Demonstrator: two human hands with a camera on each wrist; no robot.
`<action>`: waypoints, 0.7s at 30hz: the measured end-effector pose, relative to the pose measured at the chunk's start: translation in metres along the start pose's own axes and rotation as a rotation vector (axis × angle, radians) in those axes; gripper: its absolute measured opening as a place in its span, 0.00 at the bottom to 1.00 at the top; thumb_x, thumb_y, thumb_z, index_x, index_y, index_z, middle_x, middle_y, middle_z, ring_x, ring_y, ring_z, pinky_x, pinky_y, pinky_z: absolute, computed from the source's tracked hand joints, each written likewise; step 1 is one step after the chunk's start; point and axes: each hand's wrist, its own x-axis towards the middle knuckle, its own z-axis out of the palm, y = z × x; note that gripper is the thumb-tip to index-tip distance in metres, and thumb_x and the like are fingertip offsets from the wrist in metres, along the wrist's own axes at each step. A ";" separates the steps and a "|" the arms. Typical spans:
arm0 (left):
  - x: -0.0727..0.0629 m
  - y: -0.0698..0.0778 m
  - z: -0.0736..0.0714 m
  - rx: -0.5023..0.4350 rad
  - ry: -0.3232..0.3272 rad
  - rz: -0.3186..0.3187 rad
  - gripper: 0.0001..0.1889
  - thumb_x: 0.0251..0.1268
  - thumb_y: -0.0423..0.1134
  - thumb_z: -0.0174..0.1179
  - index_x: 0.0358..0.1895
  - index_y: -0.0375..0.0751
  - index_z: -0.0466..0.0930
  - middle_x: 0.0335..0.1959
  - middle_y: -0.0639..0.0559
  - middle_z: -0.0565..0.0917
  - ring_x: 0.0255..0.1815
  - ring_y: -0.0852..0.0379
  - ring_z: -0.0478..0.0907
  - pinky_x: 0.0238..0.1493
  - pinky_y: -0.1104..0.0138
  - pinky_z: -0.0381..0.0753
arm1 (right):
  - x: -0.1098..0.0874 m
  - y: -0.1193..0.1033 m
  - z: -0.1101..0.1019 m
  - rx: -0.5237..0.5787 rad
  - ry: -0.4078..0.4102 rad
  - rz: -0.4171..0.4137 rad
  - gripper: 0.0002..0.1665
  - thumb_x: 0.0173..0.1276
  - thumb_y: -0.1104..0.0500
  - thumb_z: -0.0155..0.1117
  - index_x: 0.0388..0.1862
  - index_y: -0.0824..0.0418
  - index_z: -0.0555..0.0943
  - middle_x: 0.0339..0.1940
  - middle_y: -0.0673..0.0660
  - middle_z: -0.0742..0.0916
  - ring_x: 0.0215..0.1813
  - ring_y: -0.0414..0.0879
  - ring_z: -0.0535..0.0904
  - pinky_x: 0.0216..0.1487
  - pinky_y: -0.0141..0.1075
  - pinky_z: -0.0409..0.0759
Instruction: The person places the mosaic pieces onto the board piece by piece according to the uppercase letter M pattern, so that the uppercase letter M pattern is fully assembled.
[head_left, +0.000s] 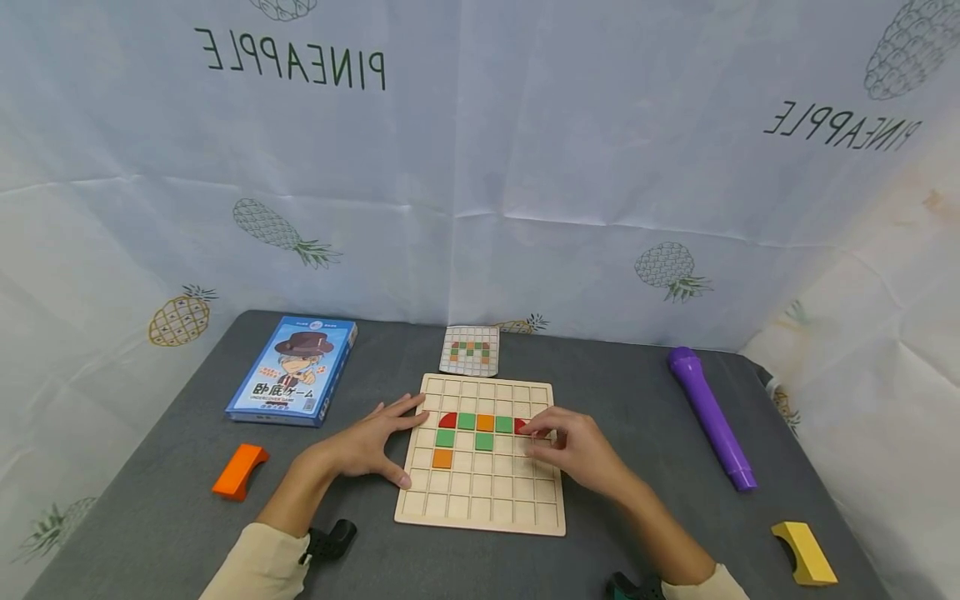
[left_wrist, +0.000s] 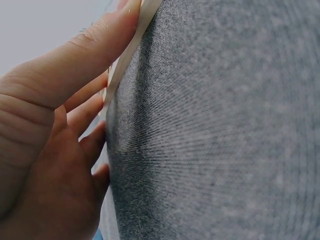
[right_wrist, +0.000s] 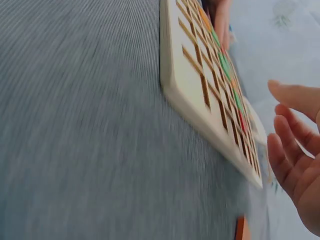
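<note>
A wooden grid board (head_left: 480,508) lies on the dark table with coloured pieces in its cells. My left hand (head_left: 367,446) rests spread along its left edge, thumb at the lower part and fingertips higher up. Over the board's right side, my right hand (head_left: 581,450) has its index fingertip at a red piece (head_left: 519,426), which it partly covers. The thumb stands apart from the fingers. That row also has a rounded red piece (head_left: 447,420), two green squares and an orange square (head_left: 486,422). Below are two more green squares and another orange square (head_left: 442,458).
A small pattern card (head_left: 469,350) lies behind the board. At left are a blue game box (head_left: 288,371) and an orange arch block (head_left: 240,472). A purple microphone-shaped stick (head_left: 712,417) and a yellow arch block (head_left: 805,553) lie at right. A printed cloth hangs behind the table.
</note>
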 end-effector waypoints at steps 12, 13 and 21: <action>0.000 -0.001 0.000 0.003 -0.005 0.000 0.57 0.47 0.49 0.80 0.80 0.36 0.59 0.86 0.39 0.48 0.86 0.32 0.38 0.80 0.30 0.32 | -0.036 0.031 -0.035 -0.084 0.076 0.002 0.18 0.62 0.55 0.78 0.51 0.54 0.89 0.51 0.47 0.89 0.49 0.46 0.85 0.42 0.34 0.86; 0.000 0.000 -0.001 0.004 -0.007 0.001 0.56 0.47 0.49 0.80 0.80 0.36 0.59 0.86 0.39 0.48 0.86 0.32 0.38 0.80 0.30 0.32 | -0.039 0.032 -0.037 -0.089 0.085 -0.001 0.18 0.61 0.56 0.78 0.51 0.54 0.89 0.51 0.47 0.89 0.50 0.44 0.85 0.44 0.35 0.86; 0.000 0.001 -0.001 0.003 -0.009 0.002 0.56 0.47 0.49 0.80 0.80 0.35 0.59 0.86 0.38 0.48 0.86 0.31 0.38 0.80 0.30 0.32 | -0.056 0.041 -0.050 -0.155 0.130 -0.008 0.20 0.59 0.55 0.80 0.51 0.52 0.88 0.51 0.45 0.89 0.53 0.27 0.80 0.50 0.33 0.85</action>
